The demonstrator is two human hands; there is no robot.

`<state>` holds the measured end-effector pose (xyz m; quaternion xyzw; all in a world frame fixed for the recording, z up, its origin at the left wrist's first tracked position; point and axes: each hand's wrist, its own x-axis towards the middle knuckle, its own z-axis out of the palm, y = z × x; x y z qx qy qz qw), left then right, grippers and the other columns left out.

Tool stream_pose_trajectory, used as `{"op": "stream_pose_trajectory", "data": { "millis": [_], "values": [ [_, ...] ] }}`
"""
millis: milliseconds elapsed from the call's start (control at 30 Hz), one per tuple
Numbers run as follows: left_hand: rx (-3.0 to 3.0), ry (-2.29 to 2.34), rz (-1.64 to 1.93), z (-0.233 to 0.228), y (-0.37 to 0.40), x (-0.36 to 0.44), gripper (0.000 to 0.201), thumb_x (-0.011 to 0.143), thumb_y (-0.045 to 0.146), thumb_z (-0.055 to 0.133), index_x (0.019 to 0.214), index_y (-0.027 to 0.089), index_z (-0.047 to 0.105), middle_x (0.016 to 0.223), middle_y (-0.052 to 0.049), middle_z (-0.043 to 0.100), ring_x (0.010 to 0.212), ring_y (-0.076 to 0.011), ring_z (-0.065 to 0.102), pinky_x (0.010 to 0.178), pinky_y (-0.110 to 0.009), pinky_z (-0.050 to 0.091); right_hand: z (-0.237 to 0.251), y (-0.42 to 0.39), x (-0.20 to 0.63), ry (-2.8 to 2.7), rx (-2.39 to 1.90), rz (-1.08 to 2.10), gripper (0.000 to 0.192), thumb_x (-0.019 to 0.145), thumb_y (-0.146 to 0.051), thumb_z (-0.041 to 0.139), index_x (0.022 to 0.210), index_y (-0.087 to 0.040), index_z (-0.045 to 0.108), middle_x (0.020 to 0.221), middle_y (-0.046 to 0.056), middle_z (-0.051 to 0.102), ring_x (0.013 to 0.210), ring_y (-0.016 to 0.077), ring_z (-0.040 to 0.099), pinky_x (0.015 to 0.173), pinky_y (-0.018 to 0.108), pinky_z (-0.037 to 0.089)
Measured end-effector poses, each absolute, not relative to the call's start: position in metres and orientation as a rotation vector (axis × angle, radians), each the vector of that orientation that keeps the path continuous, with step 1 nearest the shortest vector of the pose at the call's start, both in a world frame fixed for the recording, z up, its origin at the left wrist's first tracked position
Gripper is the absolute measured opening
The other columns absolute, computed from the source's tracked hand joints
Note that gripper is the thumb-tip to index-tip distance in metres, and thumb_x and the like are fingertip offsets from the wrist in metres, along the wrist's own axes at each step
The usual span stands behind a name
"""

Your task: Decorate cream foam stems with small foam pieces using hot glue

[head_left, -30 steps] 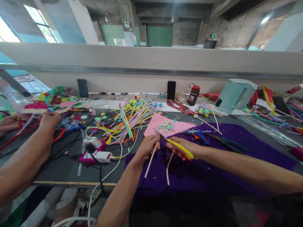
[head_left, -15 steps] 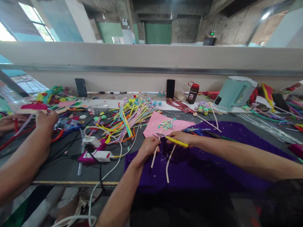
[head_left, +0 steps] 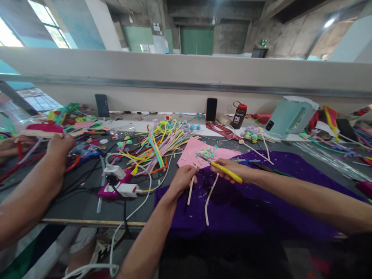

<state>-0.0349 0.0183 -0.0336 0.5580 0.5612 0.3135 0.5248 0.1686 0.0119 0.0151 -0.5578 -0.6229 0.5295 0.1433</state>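
While its fingers are pinched together on a white strip (head_left: pixel 190 190), the left hand (head_left: pixel 182 179) rests just below centre frame over the purple felt (head_left: pixel 261 205), and the strip hangs down from the grip toward the lower edge. Just to its right, the right hand (head_left: pixel 232 170) is clamped on yellow-handled scissors (head_left: pixel 223 171), whose blades point up and left toward the top of that strip, close to the fingers of the left hand; whether the blades touch the strip cannot be told. A second white strip (head_left: pixel 209 199) lies loose on the felt between the two wrists, with small pale snippets scattered around it.

Beyond the scissors' tip lies a pink sheet (head_left: pixel 192 153) carrying a little heap of pastel bits (head_left: pixel 207 152), partly overlapping the felt's far edge. Left of the sheet, a fan of coloured pipe cleaners (head_left: pixel 158 145) spreads across the grey counter (head_left: pixel 75 205), and nearer the left hand sit white plugs and cables (head_left: pixel 119 182) on a magenta tool.

Along the far wall stand a dark phone (head_left: pixel 211 109), a brown bottle with a red cap (head_left: pixel 239 115) and, at the right, a pale green kettle (head_left: pixel 287 116).

At the left of the frame, another person's hand (head_left: pixel 59 145) lies among red cords and craft scraps.
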Motion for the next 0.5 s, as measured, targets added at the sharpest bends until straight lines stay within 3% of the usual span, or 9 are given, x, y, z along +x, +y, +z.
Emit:
{"op": "stream_pose_trajectory", "data": {
  "millis": [200,500],
  "values": [
    [1.206,1.083,0.886,-0.027,0.015,-0.035,0.037,0.069,0.047,0.055,0.088,0.015,0.055,0.043,0.007,0.049,0.027,-0.0034,0.027,0.029,-0.017,0.016,0.012,-0.008,0.176,-1.754,-1.568,1.614,0.047,0.069,-0.058,0.056,0.101,-0.024,0.049,0.07,-0.004,0.048,0.045,0.0027,0.044,0.035,0.012,0.041],
    [1.174,1.019,0.848,-0.025,0.015,-0.035,0.036,0.067,0.047,0.058,0.082,0.014,0.053,0.042,0.007,0.048,0.025,-0.0029,0.028,0.029,-0.017,0.015,0.012,-0.011,0.16,-1.762,-1.519,1.629,0.046,0.07,-0.056,0.056,0.102,-0.024,0.048,0.07,-0.004,0.048,0.043,0.0023,0.043,0.033,0.012,0.039]
  ]
}}
